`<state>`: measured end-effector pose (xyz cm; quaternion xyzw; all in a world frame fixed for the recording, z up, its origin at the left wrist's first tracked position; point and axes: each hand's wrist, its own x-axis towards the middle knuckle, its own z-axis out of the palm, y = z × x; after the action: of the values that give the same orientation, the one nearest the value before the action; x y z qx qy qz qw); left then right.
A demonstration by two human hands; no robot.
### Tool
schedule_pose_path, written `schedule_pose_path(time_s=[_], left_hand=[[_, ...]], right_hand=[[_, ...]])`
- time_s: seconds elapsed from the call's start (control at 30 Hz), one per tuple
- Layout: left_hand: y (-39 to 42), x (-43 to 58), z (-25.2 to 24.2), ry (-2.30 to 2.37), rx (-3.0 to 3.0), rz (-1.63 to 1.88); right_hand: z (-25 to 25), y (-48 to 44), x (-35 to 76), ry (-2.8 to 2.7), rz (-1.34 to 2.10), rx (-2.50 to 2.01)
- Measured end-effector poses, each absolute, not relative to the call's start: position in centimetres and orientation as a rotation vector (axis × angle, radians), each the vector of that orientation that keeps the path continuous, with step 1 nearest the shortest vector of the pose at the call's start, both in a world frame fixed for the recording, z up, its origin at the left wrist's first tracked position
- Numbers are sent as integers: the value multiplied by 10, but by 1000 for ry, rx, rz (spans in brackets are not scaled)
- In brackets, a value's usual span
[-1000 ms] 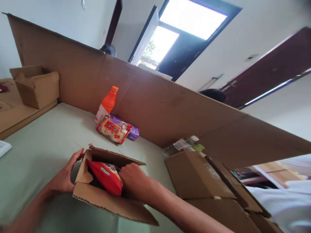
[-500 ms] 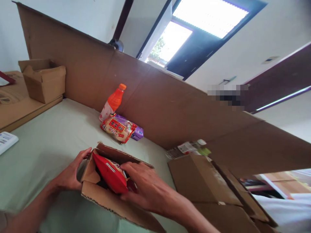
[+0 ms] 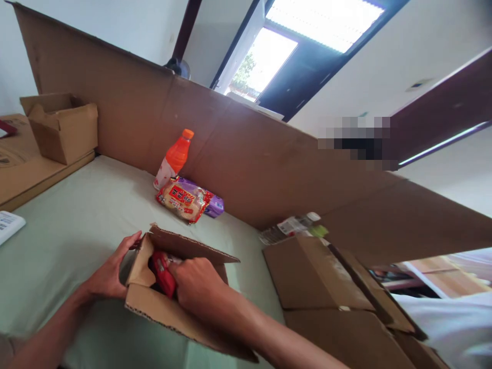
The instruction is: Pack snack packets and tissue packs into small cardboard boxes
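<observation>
An open cardboard box [image 3: 188, 328] with raised flaps sits low in the middle of the view. My left hand [image 3: 111, 271] grips its left end, thumb on the near side and fingers around the far corner. My right hand [image 3: 200, 287] reaches inside with curled fingers, closed on a red snack packet [image 3: 164, 274]. Only the packet's left part shows; my fingers and the box hide the rest, and its lower end is out of sight. Beyond the box lies a red and clear rice cracker bag [image 3: 182, 201].
Behind the cracker bag are a purple packet [image 3: 215, 206] and an upright orange drink bottle [image 3: 175, 159]. Closed cardboard boxes [image 3: 300, 277] stand right, with a clear plastic bottle [image 3: 288, 228] behind. A small open box [image 3: 73, 130] is far left; a tall cardboard wall [image 3: 246, 154] runs behind.
My right hand has pushed the red packet deeper into the box, and its fingers are more curled. My left hand keeps its hold. The view has shifted slightly.
</observation>
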<state>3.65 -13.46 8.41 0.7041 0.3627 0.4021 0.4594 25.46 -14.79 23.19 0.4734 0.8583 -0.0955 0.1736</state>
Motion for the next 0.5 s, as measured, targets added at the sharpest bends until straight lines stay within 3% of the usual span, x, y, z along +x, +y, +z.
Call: schedule_pose_path(time_s=[0.13,0.33,0.5], left_hand=[[-136,36,85,901,1744,964],[-136,35,87,886,1773,978],[-133,36,93,882,1817,964]], right_hand=[[211,-127,246,2489,-439,1263],[240,-130,285,2585,-891,1169],[226,-145,310,2561,-607,1233]])
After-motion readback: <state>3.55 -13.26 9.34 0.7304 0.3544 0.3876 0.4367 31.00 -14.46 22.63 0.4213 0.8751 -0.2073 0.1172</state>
